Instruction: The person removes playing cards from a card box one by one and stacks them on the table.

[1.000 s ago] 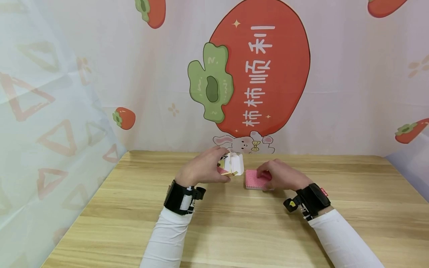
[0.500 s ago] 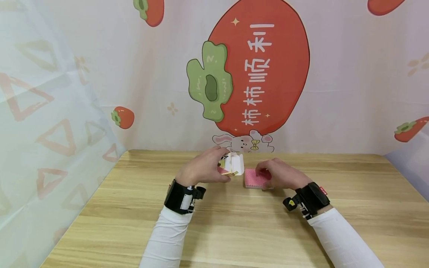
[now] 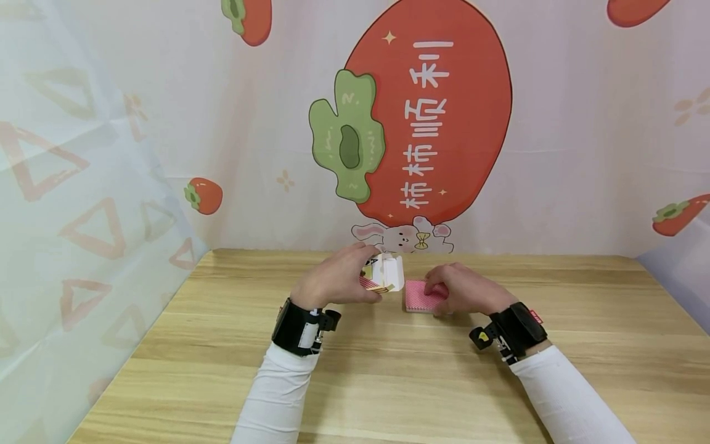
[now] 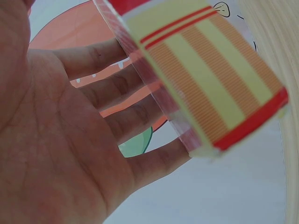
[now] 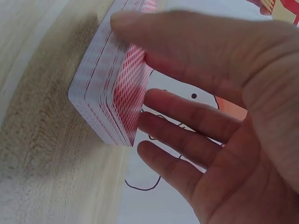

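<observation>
My left hand (image 3: 335, 279) holds a card box (image 3: 391, 271) between thumb and fingers, a little above the table. Its white open end with the flap faces right. In the left wrist view the box (image 4: 210, 77) shows yellow and orange stripes with red bands, and the fingers touch its clear side. Just right of it, a deck of playing cards (image 3: 416, 297) with a red-and-white patterned back lies face down on the table. My right hand (image 3: 468, 288) grips this deck, the thumb against the near edge of the stack (image 5: 100, 65) and the fingers at the far side.
The wooden table (image 3: 355, 382) ends at the back against a hanging cloth (image 3: 566, 154) printed with persimmons and a rabbit. Another patterned cloth (image 3: 111, 166) hangs on the left. Black camera straps (image 3: 294, 327) sit on both wrists.
</observation>
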A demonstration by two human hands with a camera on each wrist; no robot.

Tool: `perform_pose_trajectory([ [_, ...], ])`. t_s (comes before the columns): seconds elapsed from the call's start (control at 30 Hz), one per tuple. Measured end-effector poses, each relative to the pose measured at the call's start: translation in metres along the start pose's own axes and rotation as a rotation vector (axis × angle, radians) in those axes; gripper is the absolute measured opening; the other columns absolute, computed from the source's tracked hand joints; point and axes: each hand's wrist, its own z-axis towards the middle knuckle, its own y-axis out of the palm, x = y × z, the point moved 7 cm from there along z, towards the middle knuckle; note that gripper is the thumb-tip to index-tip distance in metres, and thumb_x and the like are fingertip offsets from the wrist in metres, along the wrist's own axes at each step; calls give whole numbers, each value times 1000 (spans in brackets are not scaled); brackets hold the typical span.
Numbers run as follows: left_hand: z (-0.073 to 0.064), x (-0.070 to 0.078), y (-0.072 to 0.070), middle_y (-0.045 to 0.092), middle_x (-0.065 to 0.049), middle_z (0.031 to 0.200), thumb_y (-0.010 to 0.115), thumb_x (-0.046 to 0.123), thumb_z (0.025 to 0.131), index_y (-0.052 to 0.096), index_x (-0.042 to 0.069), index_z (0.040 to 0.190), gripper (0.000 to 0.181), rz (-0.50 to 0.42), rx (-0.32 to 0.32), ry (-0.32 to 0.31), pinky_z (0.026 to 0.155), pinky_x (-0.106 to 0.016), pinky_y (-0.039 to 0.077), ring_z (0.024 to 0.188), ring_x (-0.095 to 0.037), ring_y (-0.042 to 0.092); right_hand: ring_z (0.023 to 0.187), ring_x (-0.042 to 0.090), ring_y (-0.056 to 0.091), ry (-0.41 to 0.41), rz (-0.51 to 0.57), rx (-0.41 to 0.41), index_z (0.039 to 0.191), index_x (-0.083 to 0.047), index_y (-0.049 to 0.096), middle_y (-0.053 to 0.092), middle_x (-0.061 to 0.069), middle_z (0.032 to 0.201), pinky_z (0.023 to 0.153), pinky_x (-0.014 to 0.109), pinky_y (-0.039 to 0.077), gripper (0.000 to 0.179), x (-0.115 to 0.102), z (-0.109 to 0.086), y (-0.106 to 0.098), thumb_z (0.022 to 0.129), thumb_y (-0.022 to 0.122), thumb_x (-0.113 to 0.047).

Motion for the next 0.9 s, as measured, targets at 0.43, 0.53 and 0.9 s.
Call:
perform_pose_trajectory([
  [0.43, 0, 0, -1, 50, 3, 118, 74, 40, 67, 45, 13, 131, 75, -34, 11, 12, 87, -25, 38, 102, -12, 46, 107, 22, 47, -16, -96, 35, 90, -25, 69, 52, 5, 117, 87, 36, 41, 32, -5, -1, -1, 64, 79, -40],
  [0.53, -1, 1, -5, 50, 5, 114, 76, 38, 66, 45, 15, 130, 74, -99, 41, 38, 84, -24, 39, 98, -11, 47, 106, 21, 47, -11, -121, 45, 89, -25, 68, 51, 3, 115, 86, 34, 42, 33, -7, 0, -1, 64, 78, -44],
  [0.9, -2, 4, -15, 45, 9, 115, 78, 36, 66, 41, 16, 130, 77, -264, 155, 124, 81, -21, 41, 97, -8, 47, 100, 17, 47, -64, -118, 131, 86, -23, 66, 52, -3, 106, 80, 31, 42, 29, -17, 0, -11, 68, 76, -43],
])
